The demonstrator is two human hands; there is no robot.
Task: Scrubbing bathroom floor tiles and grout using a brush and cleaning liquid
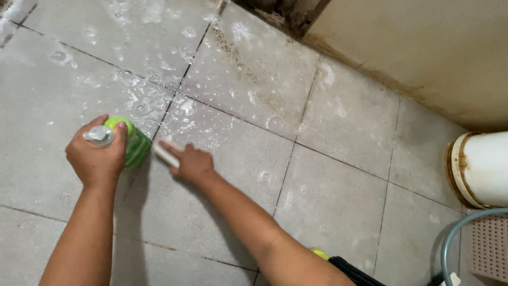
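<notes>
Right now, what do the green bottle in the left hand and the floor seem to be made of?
Green bottle: probably plastic, translucent and glossy, since light passes through its ribbed green body; the left hand covers most of it. Floor: apparently ceramic or stone tile, grey and matt, shown by square slabs with dark grout lines; soapy water makes part of it shine.

Two hands: left (95,159), right (193,164). One green bottle (135,145), one white brush (165,153), one white bucket (481,169) at the floor's right edge, one hose (450,241), one perforated crate (489,246) at the lower right corner.
</notes>
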